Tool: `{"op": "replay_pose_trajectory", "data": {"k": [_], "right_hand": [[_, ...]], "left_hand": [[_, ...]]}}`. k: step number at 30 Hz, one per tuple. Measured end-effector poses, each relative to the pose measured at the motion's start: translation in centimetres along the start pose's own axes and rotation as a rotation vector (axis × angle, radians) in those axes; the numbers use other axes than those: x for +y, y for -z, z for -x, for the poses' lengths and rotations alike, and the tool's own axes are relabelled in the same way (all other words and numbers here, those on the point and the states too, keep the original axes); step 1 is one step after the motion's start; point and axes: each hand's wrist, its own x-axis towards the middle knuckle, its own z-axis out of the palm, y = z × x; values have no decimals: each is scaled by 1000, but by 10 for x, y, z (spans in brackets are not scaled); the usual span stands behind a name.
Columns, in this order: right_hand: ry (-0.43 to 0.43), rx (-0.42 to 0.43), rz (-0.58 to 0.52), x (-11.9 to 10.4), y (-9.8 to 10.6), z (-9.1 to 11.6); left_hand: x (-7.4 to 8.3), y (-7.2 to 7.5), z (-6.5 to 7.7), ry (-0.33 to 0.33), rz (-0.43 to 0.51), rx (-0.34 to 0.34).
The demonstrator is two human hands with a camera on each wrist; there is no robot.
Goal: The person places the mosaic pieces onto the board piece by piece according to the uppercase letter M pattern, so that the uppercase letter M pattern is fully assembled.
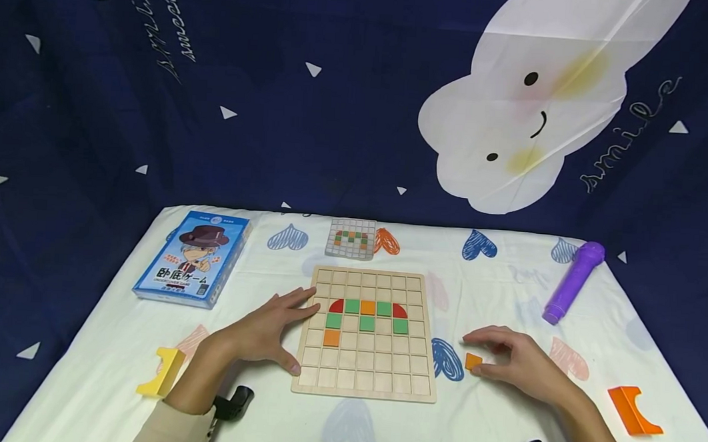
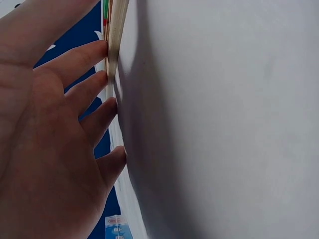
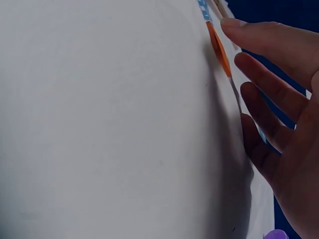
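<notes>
A wooden grid board [image 1: 365, 380] lies flat, with red quarter-round, green and orange tiles in several of its squares. My left hand [image 1: 261, 329] rests at the board's left side, fingers spread, fingertips on the rim and thumb by the lower left corner. In the left wrist view the fingers meet the board's edge [image 2: 115, 40]. To the right of the board, a loose orange square tile [image 1: 473, 361] lies on the cloth. Over it hovers my right hand [image 1: 521, 364], its thumb tip beside the tile and its fingers apart from it.
Behind the board lies a small pattern card [image 1: 350, 239]. A blue game box [image 1: 192, 259] is at the left, with a yellow arch block [image 1: 164, 372] nearer me. A purple cylinder with a rounded head [image 1: 574, 282] and an orange arch block [image 1: 632, 410] lie at the right.
</notes>
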Motion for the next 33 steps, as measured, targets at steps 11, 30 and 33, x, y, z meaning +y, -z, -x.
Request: {"op": "replay_pose_trajectory", "data": {"k": [11,30,33], "right_hand": [[2,-11,0,3,-3,2],[18,-7,19,-3,1,-10],[52,3,0,-4,0,-15]], "left_hand": [[-1,-1,-1,0,-4,-2],[0,-1,0,4,0,-3],[0,0,1,8,0,-4]]}}
